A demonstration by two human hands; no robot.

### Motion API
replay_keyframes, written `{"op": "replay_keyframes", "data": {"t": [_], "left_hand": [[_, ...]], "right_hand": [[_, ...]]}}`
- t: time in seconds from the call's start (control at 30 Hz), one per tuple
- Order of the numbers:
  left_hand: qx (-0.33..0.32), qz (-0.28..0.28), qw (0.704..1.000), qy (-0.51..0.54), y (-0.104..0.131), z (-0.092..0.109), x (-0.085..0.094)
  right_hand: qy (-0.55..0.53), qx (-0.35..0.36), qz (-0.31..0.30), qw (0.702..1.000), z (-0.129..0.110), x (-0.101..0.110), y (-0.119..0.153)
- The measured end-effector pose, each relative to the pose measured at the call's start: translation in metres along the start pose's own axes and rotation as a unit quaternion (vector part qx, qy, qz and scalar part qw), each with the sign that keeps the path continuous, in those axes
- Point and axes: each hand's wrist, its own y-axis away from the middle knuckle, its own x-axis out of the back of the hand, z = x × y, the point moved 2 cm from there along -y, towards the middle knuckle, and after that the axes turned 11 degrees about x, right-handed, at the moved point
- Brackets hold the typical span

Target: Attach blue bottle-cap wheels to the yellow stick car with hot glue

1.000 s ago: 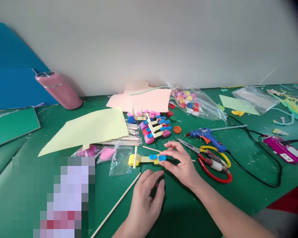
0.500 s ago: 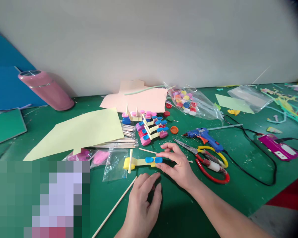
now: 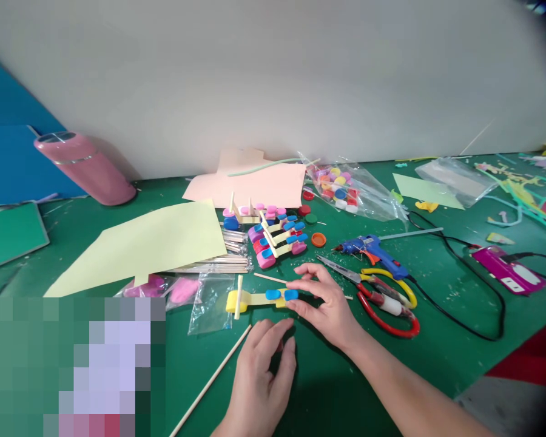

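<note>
A small yellow craft model (image 3: 258,298) lies on the green table, with a pale stick across its left end and two blue oval pads on its right. My right hand (image 3: 326,302) has thumb and forefinger closed about the model's right end. In front of it rests my left hand (image 3: 264,370), its fingers loosely bent and apart, with nothing seen in them. A long thin wooden stick (image 3: 212,379) reaches to the left fingertips; whether they touch is unclear. Behind the right fingers a short stick (image 3: 270,277) is partly hidden. Several similar models (image 3: 277,238) stand farther back.
Scissors (image 3: 382,300) with red and yellow handles and a blue glue gun (image 3: 370,252) lie to the right, the cord trailing. A yellow paper sheet (image 3: 150,243) and bagged sticks (image 3: 222,264) lie left. Behind are a bag of bottle caps (image 3: 346,191) and a pink flask (image 3: 88,167).
</note>
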Motion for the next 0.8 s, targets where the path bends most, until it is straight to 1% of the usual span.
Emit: {"op": "replay_keyframes", "data": {"t": [0.1,0.2,0.27,0.33,0.4,0.43,0.5,0.57,0.6,0.63,0.67,0.7,0.73,0.77,0.8], "left_hand": [[0.022,0.004,0.998,0.052,0.001,0.001,0.003],[0.061,-0.023,0.987,0.148,0.001,0.002,0.005],[0.106,-0.063,0.963,0.241,0.001,0.002,0.004],[0.157,-0.102,0.927,0.325,0.000,-0.001,0.002],[0.192,-0.123,0.897,0.377,-0.001,-0.004,-0.001],[0.203,-0.128,0.888,0.392,-0.001,-0.005,-0.002],[0.218,-0.134,0.879,0.403,-0.001,-0.006,-0.003],[0.227,-0.131,0.882,0.392,-0.001,-0.006,-0.002],[0.227,-0.126,0.888,0.380,-0.002,-0.006,-0.001],[0.226,-0.118,0.895,0.367,-0.002,-0.005,0.000],[0.221,-0.110,0.902,0.354,-0.002,-0.004,0.001],[0.214,-0.105,0.910,0.340,-0.002,-0.003,0.001],[0.205,-0.103,0.916,0.328,-0.002,-0.002,0.002],[0.197,-0.102,0.922,0.318,-0.002,-0.001,0.002],[0.190,-0.101,0.927,0.308,-0.003,0.000,0.002]], "right_hand": [[-0.010,0.009,0.013,1.000,-0.004,0.005,0.002],[-0.033,0.033,-0.002,0.999,-0.013,0.010,0.007],[-0.040,0.057,-0.034,0.997,-0.020,0.012,0.011],[-0.032,0.080,-0.066,0.994,-0.027,0.011,0.014],[-0.017,0.097,-0.087,0.991,-0.032,0.009,0.016],[-0.009,0.101,-0.093,0.991,-0.034,0.008,0.017],[0.004,0.103,-0.105,0.989,-0.035,0.009,0.019],[0.023,0.100,-0.115,0.988,-0.034,0.014,0.021],[0.041,0.096,-0.111,0.988,-0.032,0.020,0.023],[0.069,0.085,-0.095,0.989,-0.028,0.028,0.024],[0.110,0.068,-0.060,0.990,-0.022,0.039,0.026],[0.165,0.041,-0.008,0.985,-0.015,0.052,0.027],[0.230,-0.008,0.051,0.972,-0.006,0.067,0.029],[0.298,-0.053,0.097,0.948,0.004,0.083,0.031],[0.327,-0.080,0.123,0.933,0.014,0.098,0.032]]}}
